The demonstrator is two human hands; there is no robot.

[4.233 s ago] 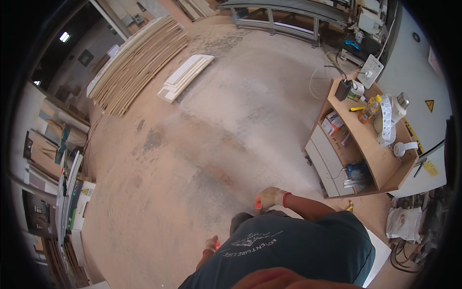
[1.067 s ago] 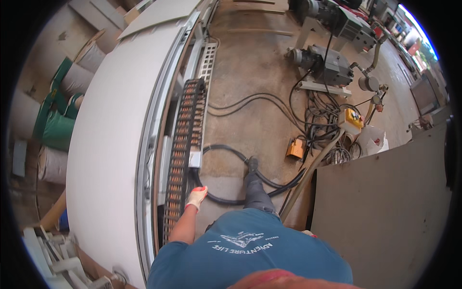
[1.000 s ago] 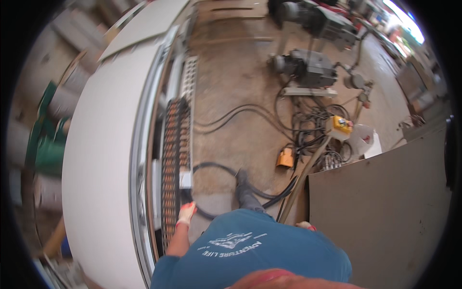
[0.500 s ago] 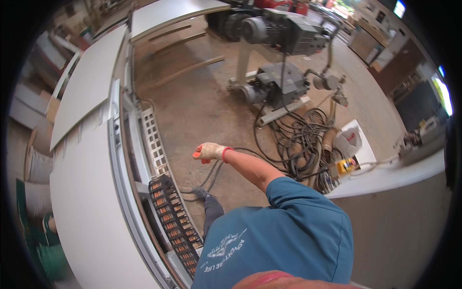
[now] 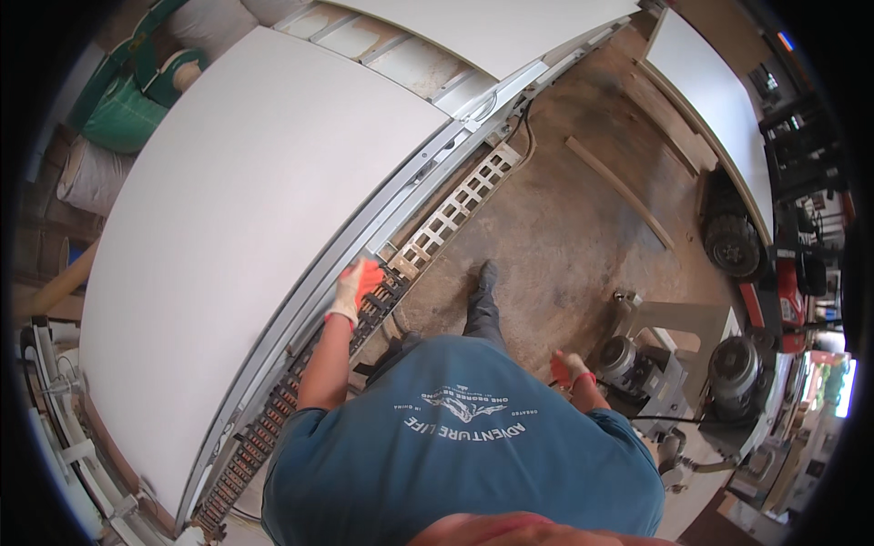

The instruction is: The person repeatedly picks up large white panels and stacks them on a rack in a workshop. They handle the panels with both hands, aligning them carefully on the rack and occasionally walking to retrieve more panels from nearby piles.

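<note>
My left hand (image 5: 357, 287), in a pale work glove with an orange-red palm and fingers, hangs beside the machine's metal rail, above a black cable chain (image 5: 382, 300). Its fingers are slightly bent and apart, with nothing visible in them. Over the concrete floor to the right, my right hand (image 5: 569, 367) wears a matching glove. Those fingers are loosely curled and hold nothing that I can see. A large white board (image 5: 264, 182) lies flat on the machine bed left of the rail. Beyond it, a second white board (image 5: 492, 27) rests on the same bed.
At the far right, another board (image 5: 710, 100) sits raised near a black-tyred wheel (image 5: 734, 247) and red vehicle parts. Grey motor pumps (image 5: 628, 359) stand to my right. A wooden strip (image 5: 619, 191) lies on the floor. Past the bed stands a green rounded thing (image 5: 123, 114).
My view has swung left toward the machine bed. My left hand has come into view by the rail. My right hand, earlier stretched ahead over the floor, is now back at my right side.
</note>
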